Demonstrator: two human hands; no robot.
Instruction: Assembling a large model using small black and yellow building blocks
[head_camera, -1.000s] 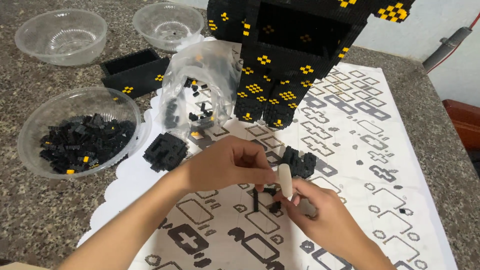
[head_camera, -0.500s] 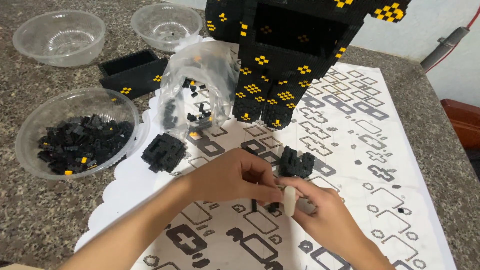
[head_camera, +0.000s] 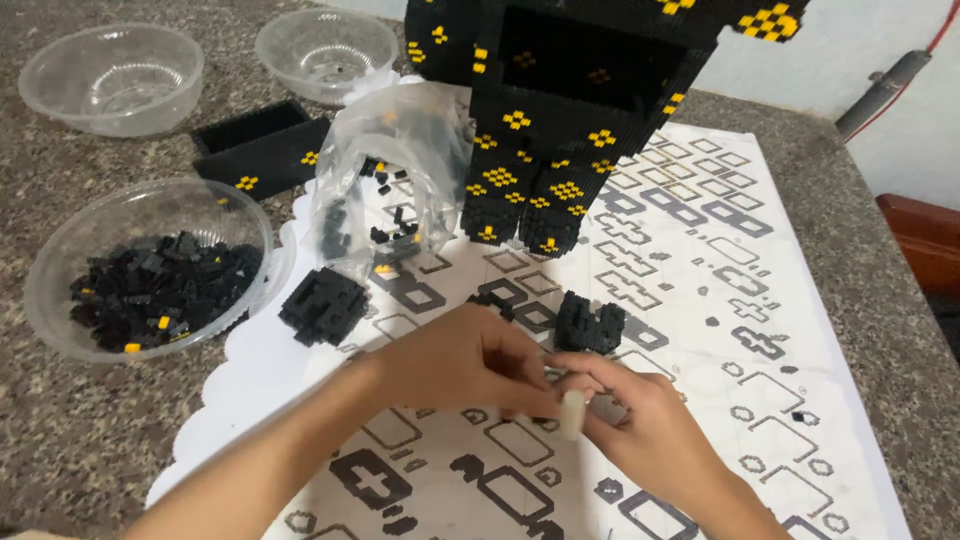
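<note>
Fingers (head_camera: 535, 385) of left hand (head_camera: 460, 360) and right hand (head_camera: 640, 425) pressed together, pinching a small white tool (head_camera: 572, 413) just in front of the tall black-and-yellow block model (head_camera: 560, 110), both forearms angled in from below. Three clear bowls, one block-filled; two small black block clumps. Tool lower than half a second ago.
</note>
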